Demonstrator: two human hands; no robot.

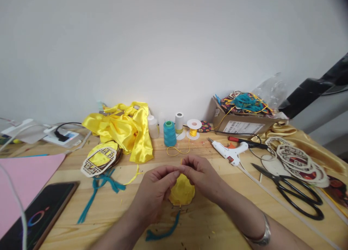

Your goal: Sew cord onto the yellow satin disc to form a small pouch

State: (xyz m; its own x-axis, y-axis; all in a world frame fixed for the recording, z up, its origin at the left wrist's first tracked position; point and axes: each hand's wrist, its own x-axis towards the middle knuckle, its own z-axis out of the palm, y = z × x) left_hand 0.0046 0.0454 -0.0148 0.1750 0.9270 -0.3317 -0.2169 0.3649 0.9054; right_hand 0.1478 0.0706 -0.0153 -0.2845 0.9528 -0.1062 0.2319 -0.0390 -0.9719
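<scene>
In the middle front of the table, a round yellow satin pendant point(182, 192) lies between my hands, with a teal tassel point(165, 235) trailing from its lower edge. My left hand point(160, 183) is closed, thumb and forefinger pinched at the pendant's top. The fingertips of my right hand point(199, 173) meet them there, also in a pinch. A short bit of yellow cord point(181, 162) shows just above the joined fingertips. My fingers hide the pendant's top edge and most of the cord.
Behind my hands stand a teal thread cone point(170, 134) and a yellow cord spool point(193, 131). To the right lie a glue gun point(231, 152), black scissors point(290, 188) and a filled cardboard box point(236, 123). Yellow satin point(122, 130), wooden cutouts point(99, 161) and a phone point(40, 213) lie left.
</scene>
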